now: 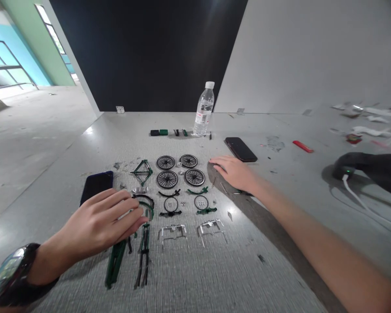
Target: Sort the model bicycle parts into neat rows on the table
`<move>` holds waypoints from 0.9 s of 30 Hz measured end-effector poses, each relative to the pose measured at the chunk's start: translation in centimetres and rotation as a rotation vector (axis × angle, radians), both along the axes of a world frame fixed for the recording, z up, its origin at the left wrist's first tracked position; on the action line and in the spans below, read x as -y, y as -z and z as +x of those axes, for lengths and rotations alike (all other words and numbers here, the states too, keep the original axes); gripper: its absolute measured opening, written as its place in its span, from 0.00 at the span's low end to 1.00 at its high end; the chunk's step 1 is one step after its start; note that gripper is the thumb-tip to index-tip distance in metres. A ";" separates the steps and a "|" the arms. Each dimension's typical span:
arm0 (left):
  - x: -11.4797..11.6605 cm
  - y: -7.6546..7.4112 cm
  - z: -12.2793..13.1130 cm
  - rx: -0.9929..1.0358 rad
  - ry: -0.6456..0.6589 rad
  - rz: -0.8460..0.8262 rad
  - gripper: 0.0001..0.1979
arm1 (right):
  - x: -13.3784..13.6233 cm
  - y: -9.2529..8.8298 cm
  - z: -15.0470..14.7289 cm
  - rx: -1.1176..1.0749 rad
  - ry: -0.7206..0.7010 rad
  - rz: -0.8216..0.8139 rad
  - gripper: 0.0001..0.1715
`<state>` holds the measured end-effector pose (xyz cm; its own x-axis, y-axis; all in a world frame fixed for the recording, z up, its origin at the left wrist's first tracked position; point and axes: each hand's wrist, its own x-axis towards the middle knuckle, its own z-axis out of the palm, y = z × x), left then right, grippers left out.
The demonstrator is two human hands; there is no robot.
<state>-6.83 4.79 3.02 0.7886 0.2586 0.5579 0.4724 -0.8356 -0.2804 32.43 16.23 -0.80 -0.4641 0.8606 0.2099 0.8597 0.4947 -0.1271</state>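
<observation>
My left hand (99, 217), with a dark watch on its wrist, hovers over small model bicycle parts. Its fingers are loosely bent, and nothing shows in them; its fingertips are beside a green curved fender (149, 208) and partly cover it. Below that hand lie a green chain guard (115, 263) and a dark fork (144, 252). Flat on the table, fingers outstretched, rests my right hand (233, 171), just right of the spoked wheels (194, 177). Thin metal rods (223, 188) lie close under it. A green bicycle frame (143, 173) sits left of the wheels.
A phone (97, 186) is at the left and another phone (241, 149) at the right. Behind the parts stands a water bottle (204, 111). Clear wire-like racks (174, 232) lie in front. Farther right are a red object (303, 146) and a black device with a white cable (358, 200).
</observation>
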 end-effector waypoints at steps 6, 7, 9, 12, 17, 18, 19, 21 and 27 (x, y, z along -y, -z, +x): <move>0.0 0.0 0.0 0.002 0.009 0.008 0.01 | 0.2 -0.1 -0.4 -0.019 0.000 0.011 0.28; -0.1 0.0 0.0 0.000 0.008 0.006 0.01 | 0.2 0.0 -0.4 -0.016 -0.007 0.003 0.28; -0.1 0.0 0.0 0.001 0.006 0.000 0.01 | 0.1 0.1 -0.5 -0.010 -0.026 -0.020 0.28; -0.1 0.0 0.1 0.001 -0.001 -0.002 0.01 | 0.0 0.2 -0.6 -0.013 -0.050 -0.035 0.28; -0.1 0.2 0.0 0.008 -0.001 0.003 0.01 | 0.0 0.1 -1.1 -0.010 -0.093 -0.060 0.28; 0.0 0.3 0.0 0.007 -0.002 0.002 0.01 | 0.0 0.1 -1.1 -0.007 -0.095 -0.070 0.28; 0.0 0.4 -0.1 0.005 -0.004 0.003 0.01 | 0.0 0.1 -1.1 -0.006 -0.092 -0.078 0.28; 0.0 0.4 -0.1 0.003 -0.008 0.008 0.01 | -0.1 0.2 -1.0 -0.012 -0.087 -0.083 0.28; -0.1 0.4 -0.1 0.006 -0.002 0.006 0.00 | -1.2 0.2 -0.8 -0.023 -0.115 0.039 0.25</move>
